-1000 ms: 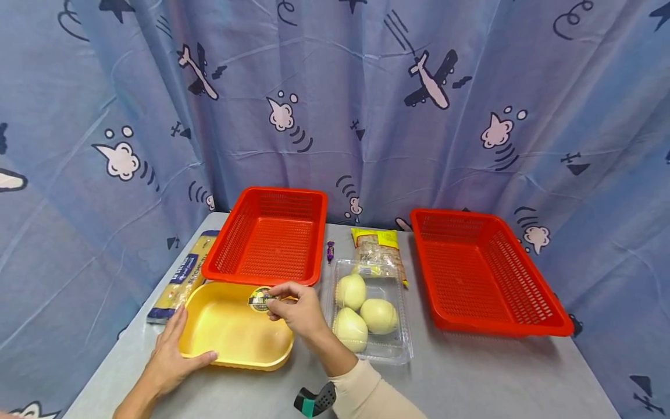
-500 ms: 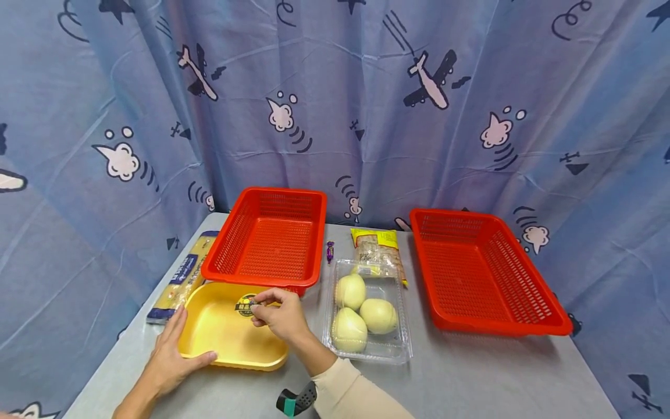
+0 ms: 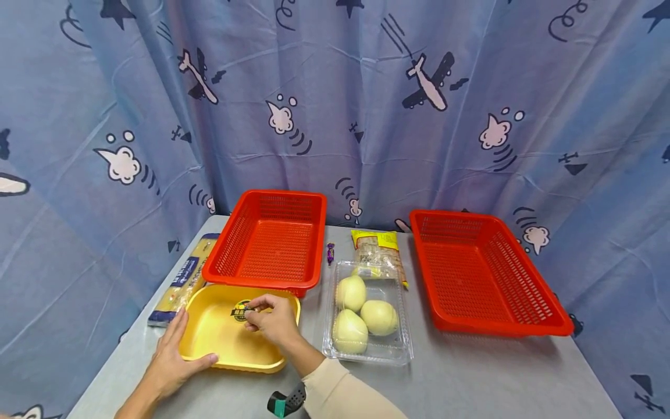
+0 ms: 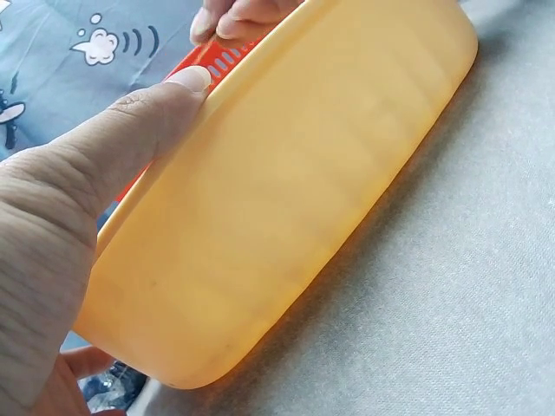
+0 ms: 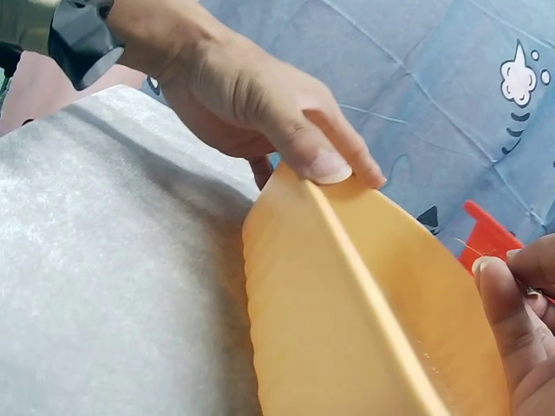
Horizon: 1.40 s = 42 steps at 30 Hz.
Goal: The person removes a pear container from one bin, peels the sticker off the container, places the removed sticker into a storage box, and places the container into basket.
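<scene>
A yellow plastic basin (image 3: 225,334) stands at the front left of the table. My left hand (image 3: 170,358) grips its left end, the thumb over the near rim and the fingers along the outer side; the right wrist view shows this left hand (image 5: 260,100) from across the basin. Over the basin's inside, my right hand (image 3: 274,323) pinches a small round label (image 3: 240,311) with a black band between thumb and fingers. Whether the label touches the basin cannot be told. In the right wrist view the right hand (image 5: 520,325) is partly cut off at the edge.
Behind the basin is a red basket (image 3: 277,250); another red basket (image 3: 471,279) stands far right. Between them lie a clear box (image 3: 384,346) of pale round fruit, a yellow-topped packet (image 3: 378,247) and a purple wrapped candy (image 3: 330,254). A long packet (image 3: 180,282) lies left.
My right hand has moved left and slightly nearer with the label, further over the basin. My left hand keeps its place on the basin.
</scene>
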Each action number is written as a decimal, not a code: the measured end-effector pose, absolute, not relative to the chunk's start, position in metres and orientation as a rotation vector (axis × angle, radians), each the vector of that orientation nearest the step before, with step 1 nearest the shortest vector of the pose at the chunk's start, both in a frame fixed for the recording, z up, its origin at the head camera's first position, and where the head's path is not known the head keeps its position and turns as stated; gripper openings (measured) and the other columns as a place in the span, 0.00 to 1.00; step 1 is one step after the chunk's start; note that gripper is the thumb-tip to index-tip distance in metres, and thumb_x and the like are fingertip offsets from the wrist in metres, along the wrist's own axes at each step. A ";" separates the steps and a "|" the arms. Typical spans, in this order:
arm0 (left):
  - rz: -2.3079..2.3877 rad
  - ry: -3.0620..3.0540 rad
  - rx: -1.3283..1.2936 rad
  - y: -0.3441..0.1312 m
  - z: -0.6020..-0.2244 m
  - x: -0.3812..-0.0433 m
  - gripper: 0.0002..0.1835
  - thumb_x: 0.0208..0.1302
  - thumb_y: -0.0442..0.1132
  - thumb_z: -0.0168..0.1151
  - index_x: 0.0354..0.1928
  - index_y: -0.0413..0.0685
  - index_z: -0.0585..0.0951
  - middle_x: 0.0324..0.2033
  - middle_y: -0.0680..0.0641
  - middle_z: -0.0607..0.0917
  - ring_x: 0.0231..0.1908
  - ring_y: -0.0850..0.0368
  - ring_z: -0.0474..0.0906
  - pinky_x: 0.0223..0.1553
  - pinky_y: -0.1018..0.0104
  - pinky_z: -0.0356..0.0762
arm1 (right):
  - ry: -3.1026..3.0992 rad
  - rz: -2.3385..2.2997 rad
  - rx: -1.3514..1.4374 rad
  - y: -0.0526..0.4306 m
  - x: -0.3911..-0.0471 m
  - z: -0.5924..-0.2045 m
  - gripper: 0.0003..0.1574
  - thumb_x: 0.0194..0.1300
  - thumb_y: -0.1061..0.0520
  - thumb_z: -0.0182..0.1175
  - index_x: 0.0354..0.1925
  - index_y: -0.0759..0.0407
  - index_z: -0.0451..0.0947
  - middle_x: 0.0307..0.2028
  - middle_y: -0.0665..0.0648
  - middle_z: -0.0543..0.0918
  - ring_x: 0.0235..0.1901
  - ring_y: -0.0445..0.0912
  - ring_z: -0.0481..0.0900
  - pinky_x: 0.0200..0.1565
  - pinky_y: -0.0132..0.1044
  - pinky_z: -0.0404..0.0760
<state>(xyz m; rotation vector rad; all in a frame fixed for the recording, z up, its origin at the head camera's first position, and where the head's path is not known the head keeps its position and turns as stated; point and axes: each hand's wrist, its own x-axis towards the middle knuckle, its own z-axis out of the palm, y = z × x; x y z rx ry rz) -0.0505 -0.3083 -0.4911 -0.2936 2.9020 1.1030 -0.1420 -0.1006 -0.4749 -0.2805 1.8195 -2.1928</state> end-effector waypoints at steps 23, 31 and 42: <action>1.123 2.942 -0.251 -0.308 -0.495 -0.049 0.65 0.49 0.58 0.74 0.74 0.35 0.41 0.74 0.36 0.39 0.66 0.23 0.42 0.56 0.25 0.46 | 2.081 -1.880 -0.202 -0.121 -0.142 -0.486 0.11 0.50 0.77 0.65 0.29 0.65 0.82 0.22 0.56 0.76 0.20 0.46 0.81 0.28 0.41 0.84; 1.138 2.952 -0.246 -0.310 -0.495 -0.048 0.65 0.49 0.57 0.74 0.74 0.35 0.42 0.73 0.35 0.40 0.65 0.23 0.43 0.56 0.24 0.47 | 2.182 -1.754 -0.172 -0.124 -0.141 -0.489 0.16 0.47 0.79 0.63 0.30 0.63 0.82 0.20 0.55 0.77 0.17 0.45 0.79 0.24 0.36 0.82; 1.144 2.949 -0.245 -0.310 -0.496 -0.049 0.65 0.48 0.57 0.74 0.74 0.35 0.42 0.73 0.35 0.40 0.66 0.23 0.42 0.56 0.25 0.46 | 2.400 -1.518 -0.142 -0.124 -0.143 -0.490 0.23 0.46 0.76 0.62 0.44 0.66 0.82 0.25 0.51 0.81 0.17 0.41 0.78 0.20 0.30 0.76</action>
